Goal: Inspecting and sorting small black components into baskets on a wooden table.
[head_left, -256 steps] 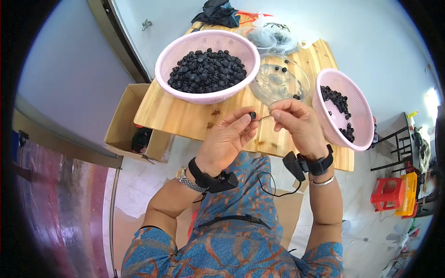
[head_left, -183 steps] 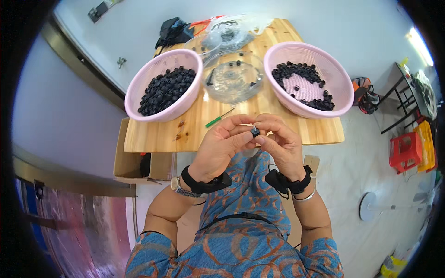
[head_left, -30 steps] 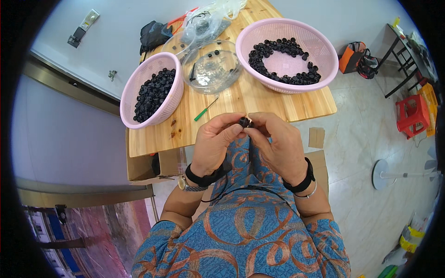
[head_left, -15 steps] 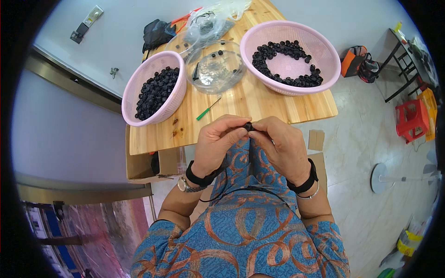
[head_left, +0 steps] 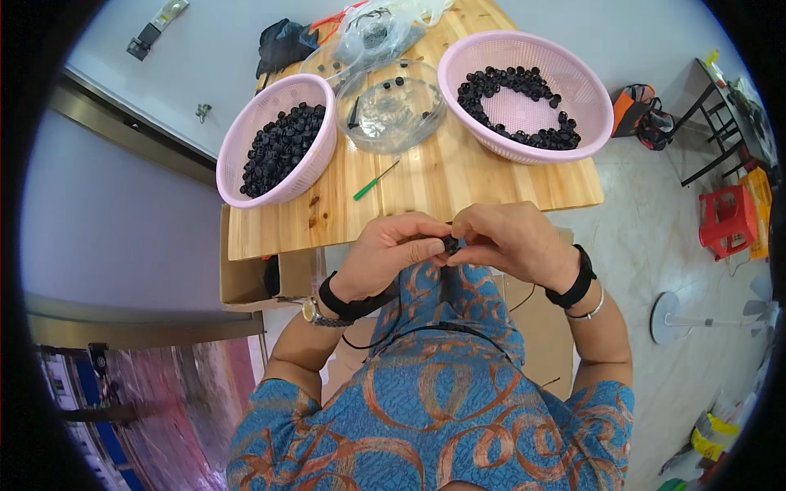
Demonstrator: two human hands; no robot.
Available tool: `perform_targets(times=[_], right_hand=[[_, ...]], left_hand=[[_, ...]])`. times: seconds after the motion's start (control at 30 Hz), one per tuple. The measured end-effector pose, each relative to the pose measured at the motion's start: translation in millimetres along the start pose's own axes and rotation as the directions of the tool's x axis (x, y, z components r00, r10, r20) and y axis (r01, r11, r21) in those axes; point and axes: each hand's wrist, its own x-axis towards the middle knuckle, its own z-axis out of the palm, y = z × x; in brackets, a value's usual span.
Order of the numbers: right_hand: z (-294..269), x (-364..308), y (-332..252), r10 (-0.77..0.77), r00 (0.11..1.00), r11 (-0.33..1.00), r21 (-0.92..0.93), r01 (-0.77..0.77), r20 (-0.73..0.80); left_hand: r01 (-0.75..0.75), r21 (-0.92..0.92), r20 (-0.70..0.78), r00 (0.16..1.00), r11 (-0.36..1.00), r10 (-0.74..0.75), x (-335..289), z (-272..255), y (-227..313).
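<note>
Just off the table's near edge, above my lap, a small black round part [head_left: 450, 244] sits between my two hands. My left hand [head_left: 401, 250] pinches it between thumb and fingers. From the other side my right hand [head_left: 512, 239] closes its thumb and fingertips on the same part; its exact shape is partly covered. Many similar black parts [head_left: 284, 149] fill the left pink basket [head_left: 317, 169]. More black parts [head_left: 517, 78] lie in a ring inside the right pink basket [head_left: 602, 106]. A green-handled screwdriver [head_left: 368, 187] rests on the table beyond my hands.
Between the baskets stands a clear round plastic tray [head_left: 385, 135] with a few black pieces. Plastic bags [head_left: 377, 33] and a black bag [head_left: 284, 47] lie at the table's [head_left: 483, 184] far end. A cardboard box [head_left: 246, 286] stands below; a red stool [head_left: 725, 221] and fan [head_left: 665, 319] are right.
Both hands stay together on the black part, and my right hand has turned, its wrist swinging outward to the right. The view has shifted slightly.
</note>
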Motion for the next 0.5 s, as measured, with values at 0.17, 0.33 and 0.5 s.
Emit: perform_targets(times=[0.17, 0.33, 0.5], right_hand=[[-5.8, 7.2, -2.8, -0.090, 0.987, 0.989, -0.101, 0.104, 0.131], [-8.2, 10.7, -4.6, -0.066, 0.973, 0.983, -0.151, 0.101, 0.221], [-5.1, 11.5, -5.2, -0.113, 0.971, 0.970, -0.186, 0.154, 0.213]], left_hand=[[0.005, -0.037, 0.068, 0.998, 0.999, -0.003, -1.8, -1.0, 1.9], [-0.033, 0.038, 0.084, 0.996, 0.999, 0.030, -2.7, -1.0, 1.5], [0.083, -0.175, 0.069, 0.995, 0.981, -0.071, -7.9, -1.0, -7.9]])
